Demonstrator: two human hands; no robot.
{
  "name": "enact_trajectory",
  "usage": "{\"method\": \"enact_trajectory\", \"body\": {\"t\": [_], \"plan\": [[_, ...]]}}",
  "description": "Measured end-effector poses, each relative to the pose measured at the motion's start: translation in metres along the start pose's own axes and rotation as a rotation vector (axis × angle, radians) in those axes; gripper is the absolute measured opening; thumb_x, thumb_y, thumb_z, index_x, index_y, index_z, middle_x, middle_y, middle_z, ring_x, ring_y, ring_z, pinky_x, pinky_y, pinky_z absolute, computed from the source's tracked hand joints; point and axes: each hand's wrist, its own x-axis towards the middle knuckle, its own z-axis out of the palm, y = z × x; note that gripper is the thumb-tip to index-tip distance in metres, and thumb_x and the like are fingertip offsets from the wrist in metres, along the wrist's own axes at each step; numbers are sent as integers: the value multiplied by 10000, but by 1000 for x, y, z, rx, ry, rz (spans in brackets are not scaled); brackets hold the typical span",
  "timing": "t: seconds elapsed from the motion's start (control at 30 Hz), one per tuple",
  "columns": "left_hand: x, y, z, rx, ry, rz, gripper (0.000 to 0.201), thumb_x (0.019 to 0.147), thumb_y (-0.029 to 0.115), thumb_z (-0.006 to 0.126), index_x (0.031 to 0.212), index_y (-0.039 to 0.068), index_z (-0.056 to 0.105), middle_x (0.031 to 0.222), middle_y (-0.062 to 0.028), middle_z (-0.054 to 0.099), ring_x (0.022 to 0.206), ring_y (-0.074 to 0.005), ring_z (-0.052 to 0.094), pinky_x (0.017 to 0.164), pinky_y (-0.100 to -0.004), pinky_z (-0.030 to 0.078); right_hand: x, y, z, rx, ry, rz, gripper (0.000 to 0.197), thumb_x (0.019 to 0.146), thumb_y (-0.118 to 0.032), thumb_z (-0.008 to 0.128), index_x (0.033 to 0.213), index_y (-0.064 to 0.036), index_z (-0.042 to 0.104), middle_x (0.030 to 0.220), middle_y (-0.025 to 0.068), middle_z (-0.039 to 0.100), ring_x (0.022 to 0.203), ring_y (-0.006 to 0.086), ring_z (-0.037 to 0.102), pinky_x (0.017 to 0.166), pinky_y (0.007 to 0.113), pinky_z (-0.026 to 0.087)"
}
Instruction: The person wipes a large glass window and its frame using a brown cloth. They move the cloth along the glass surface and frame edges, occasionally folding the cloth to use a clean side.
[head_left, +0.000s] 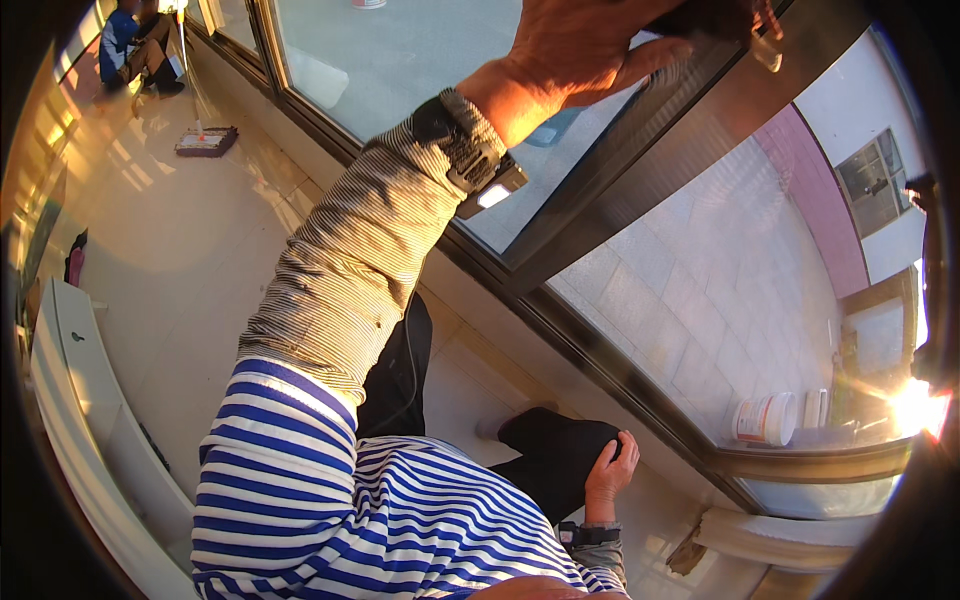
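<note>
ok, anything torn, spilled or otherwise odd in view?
Possibly the ragged brown piece at the left end of the pale rounded object, lower right: its jagged edge looks torn, though I can't confirm damage. I see no spill.

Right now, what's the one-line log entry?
left hand: raised by window frame | right hand: on black-clad knee | beyond glass: white bucket | floor: mop

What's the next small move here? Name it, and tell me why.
Perhaps bring the right hand from the knee to the window frame for support: it seems to hold nothing, while the left hand is stretched out toward that frame; its grip is too shadowed to read.
</note>
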Motion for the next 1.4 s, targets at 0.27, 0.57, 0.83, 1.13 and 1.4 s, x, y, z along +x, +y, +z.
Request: {"method": "enact_trajectory", "body": {"t": [0.27, 0.57, 0.83, 1.13, 1.4], "plan": [[-221, 75, -13, -132, -283, -456, 627, 926, 621, 618, 1445, 272, 578, 1633, -282, 235, 1466, -594, 183, 1075, -818, 184, 3, 3, 6, -44, 15, -42, 226, 969, -132, 602, 1156, -14, 648, 1249, 188, 663, 1187, 384, 603, 1024, 470, 483], [-383, 134, -40, -198, -583, -867, 732, 989, 449, 629, 1587, 115, 369, 1641, -354, 151, 1489, -626, 121, 1186, -640, 238, 15, -16, 13, -67, 4, -60, 210, 960, -128, 605, 1129, -17, 659, 1214, 183, 680, 1161, 379, 618, 1013, 467, 489], [-339, 105, -28, -258, -363, -742, 634, 945, 481, 674, 1482, 169, 546, 1642, -369, 138, 1457, -664, 139, 1123, -757, 204, 32, -34, 29, -82, 2, -84, 194, 928, -140, 626, 1075, -23, 672, 1174, 170, 695, 1110, 373, 637, 985, 461, 506], [-190, 5, -22, -128, -140, -331, 585, 1002, 566, 528, 1414, 161, 619, 1631, -357, 210, 1454, -643, 177, 1109, -766, 153, 44, -50, 41, -50, 17, -122, 147, 924, -132, 634, 1034, -47, 681, 1136, 135, 706, 1091, 350, 646, 974, 444, 511], [42, -80, 3, -97, 63, 97, 591, 963, 555, 617, 1473, 259, 578, 1645, -202, 316, 1505, -559, 193, 1091, -804, 231, 47, -50, 37, -56, 12, -108, 150, 923, -132, 636, 1039, -46, 678, 1138, 135, 705, 1091, 357, 643, 972, 451, 507]]}}
